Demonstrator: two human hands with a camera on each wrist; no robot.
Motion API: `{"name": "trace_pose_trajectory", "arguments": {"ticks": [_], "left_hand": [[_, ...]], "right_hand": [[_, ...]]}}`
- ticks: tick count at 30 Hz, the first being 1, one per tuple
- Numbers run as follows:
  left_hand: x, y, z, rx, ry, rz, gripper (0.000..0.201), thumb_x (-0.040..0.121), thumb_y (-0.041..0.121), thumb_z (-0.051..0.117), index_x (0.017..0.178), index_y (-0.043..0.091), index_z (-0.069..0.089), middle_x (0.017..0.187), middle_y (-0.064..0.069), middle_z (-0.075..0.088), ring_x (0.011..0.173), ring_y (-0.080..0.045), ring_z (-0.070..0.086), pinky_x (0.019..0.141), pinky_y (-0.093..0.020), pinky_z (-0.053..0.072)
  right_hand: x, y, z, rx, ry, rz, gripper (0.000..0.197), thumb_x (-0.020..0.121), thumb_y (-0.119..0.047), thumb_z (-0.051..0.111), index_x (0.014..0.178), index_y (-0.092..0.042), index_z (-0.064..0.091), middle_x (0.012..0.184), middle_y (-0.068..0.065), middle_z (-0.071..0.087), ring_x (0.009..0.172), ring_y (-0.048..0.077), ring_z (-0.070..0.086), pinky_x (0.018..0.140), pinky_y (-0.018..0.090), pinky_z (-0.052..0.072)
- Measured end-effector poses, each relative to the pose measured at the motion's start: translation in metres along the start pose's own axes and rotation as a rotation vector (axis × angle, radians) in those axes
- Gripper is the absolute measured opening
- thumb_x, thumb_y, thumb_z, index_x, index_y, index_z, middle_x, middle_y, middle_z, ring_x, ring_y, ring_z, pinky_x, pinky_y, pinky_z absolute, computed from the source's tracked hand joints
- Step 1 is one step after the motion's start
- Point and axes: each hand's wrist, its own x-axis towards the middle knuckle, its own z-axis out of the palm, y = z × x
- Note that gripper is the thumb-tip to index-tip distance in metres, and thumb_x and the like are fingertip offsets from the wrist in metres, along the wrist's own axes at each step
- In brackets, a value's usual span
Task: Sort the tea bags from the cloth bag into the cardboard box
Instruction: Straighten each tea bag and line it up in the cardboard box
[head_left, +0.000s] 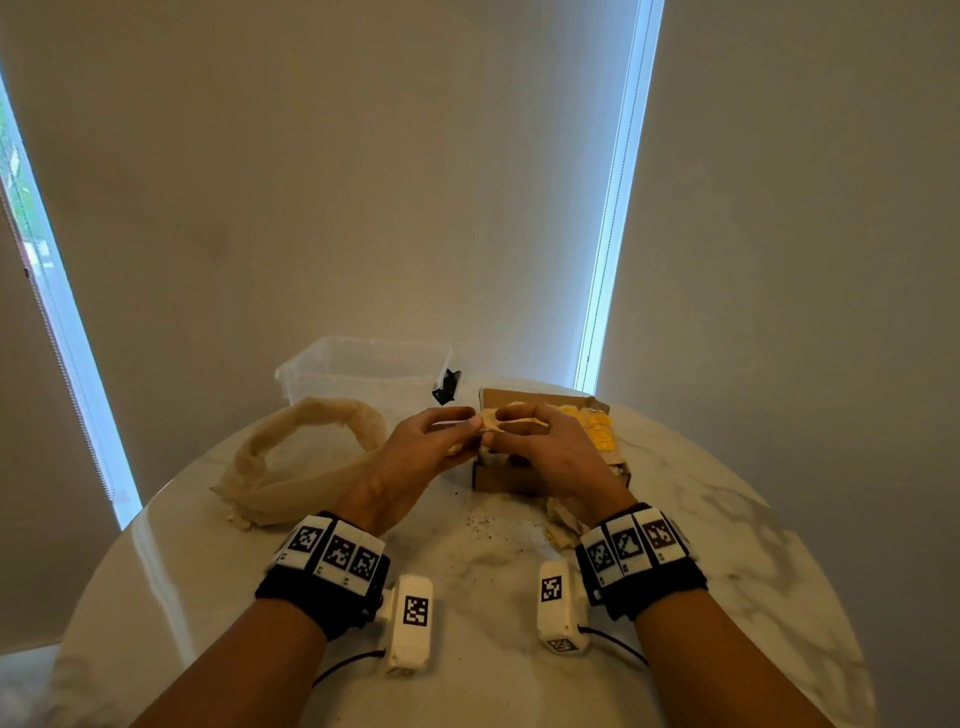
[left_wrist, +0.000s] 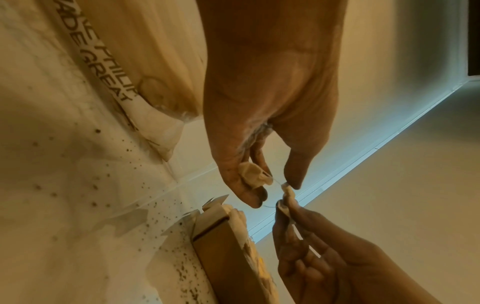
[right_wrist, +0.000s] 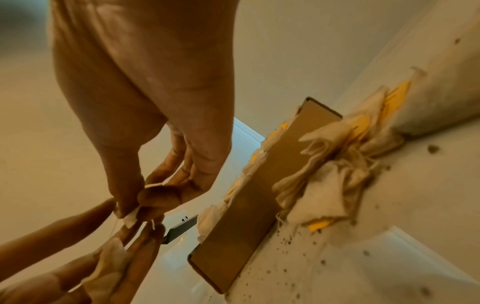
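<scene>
Both forearms are bare. Each wrist wears a black band (head_left: 322, 597) topped with white blocks printed with black square-code markers (head_left: 337, 552). A white camera pod (head_left: 410, 623) with its own marker and thin black cable (head_left: 343, 667) hangs beside each band.

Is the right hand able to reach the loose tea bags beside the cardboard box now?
Probably not at once: the right hand and left hand both pinch a tea bag above the cardboard box. The loose tea bags lie uncovered nearby.
</scene>
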Motion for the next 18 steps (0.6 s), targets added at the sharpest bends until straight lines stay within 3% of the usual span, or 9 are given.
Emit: {"name": "trace_pose_trajectory", "arguments": {"ticks": [5,9,14,18], "left_hand": [[-0.002,0.0019,-0.0028,0.144,0.017,0.04,0.033,0.097,0.032,0.073,0.128,0.02,0.072,0.117,-0.002,0.077,0.108,-0.019,0.073,0.085,-0.025,0.06],[-0.0028,0.0016,-0.0062,0.214,0.072,0.083,0.023,0.097,0.032,0.073,0.119,0.024,0.076,0.102,0.005,0.079,0.095,-0.013,0.073,0.072,-0.018,0.058],[-0.0022,0.0022,-0.008,0.209,0.108,0.111,0.019,0.097,0.033,0.075,0.114,0.026,0.078,0.096,0.007,0.08,0.089,-0.013,0.071,0.075,-0.023,0.057],[-0.003,0.0029,-0.0059,0.234,0.097,0.115,0.016,0.097,0.033,0.075,0.112,0.027,0.079,0.096,0.007,0.08,0.087,-0.012,0.07,0.077,-0.027,0.057]], "right_hand": [[-0.0012,-0.0002,-0.006,-0.012,0.001,-0.015,0.043,0.082,-0.023,0.092,0.12,-0.026,0.073,0.101,-0.008,0.082,0.094,0.009,0.077,0.079,0.025,0.06],[-0.0035,-0.0022,-0.0041,-0.024,-0.071,0.008,0.042,0.083,-0.023,0.091,0.12,-0.028,0.071,0.1,-0.01,0.082,0.093,0.006,0.075,0.077,0.025,0.056],[-0.0019,-0.0013,-0.0013,0.098,-0.077,0.048,0.044,0.084,-0.033,0.089,0.124,-0.027,0.072,0.109,-0.005,0.081,0.108,0.019,0.074,0.097,0.039,0.061],[0.0017,0.0061,0.0019,0.06,-0.075,0.049,0.034,0.089,-0.023,0.085,0.121,-0.026,0.075,0.111,-0.002,0.081,0.109,0.022,0.076,0.095,0.04,0.063]]}}
